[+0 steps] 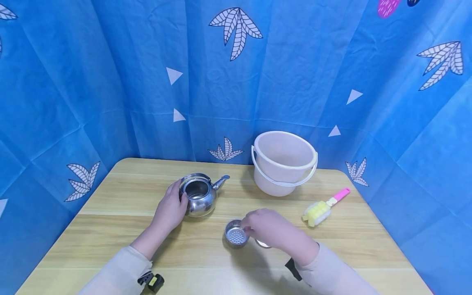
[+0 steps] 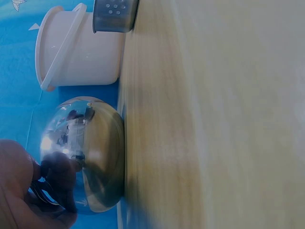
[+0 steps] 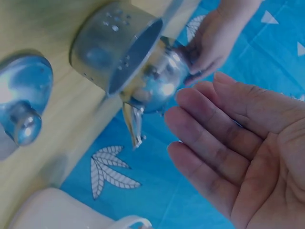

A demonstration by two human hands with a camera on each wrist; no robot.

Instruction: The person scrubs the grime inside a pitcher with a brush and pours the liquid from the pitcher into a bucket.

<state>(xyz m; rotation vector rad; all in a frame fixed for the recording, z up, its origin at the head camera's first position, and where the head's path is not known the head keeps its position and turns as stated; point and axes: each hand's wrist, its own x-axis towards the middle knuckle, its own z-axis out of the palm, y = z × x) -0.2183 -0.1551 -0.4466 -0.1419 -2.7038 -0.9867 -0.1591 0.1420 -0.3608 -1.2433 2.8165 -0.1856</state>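
Observation:
A shiny steel teapot (image 1: 200,200) stands without its lid at the left-centre of the table, spout to the right. My left hand (image 1: 173,207) grips it at its left side, by the handle; in the left wrist view the fingers (image 2: 14,167) curl there, partly hiding it. Nearer the front sits a perforated steel strainer cup (image 1: 236,234), upright. Just above its right rim hovers my right hand (image 1: 269,229). The right wrist view shows those fingers (image 3: 209,167) loosely extended, holding nothing, apart from the strainer. Mostly hidden beneath this hand, the knobbed steel lid (image 3: 28,90) lies on the table.
At the back right stands a white bucket (image 1: 280,180) with its handle hanging down in front. A sponge brush (image 1: 318,213) with a pink handle lies to the right. Blue patterned curtain (image 1: 228,94) surrounds the back and sides of the wooden table (image 1: 121,196).

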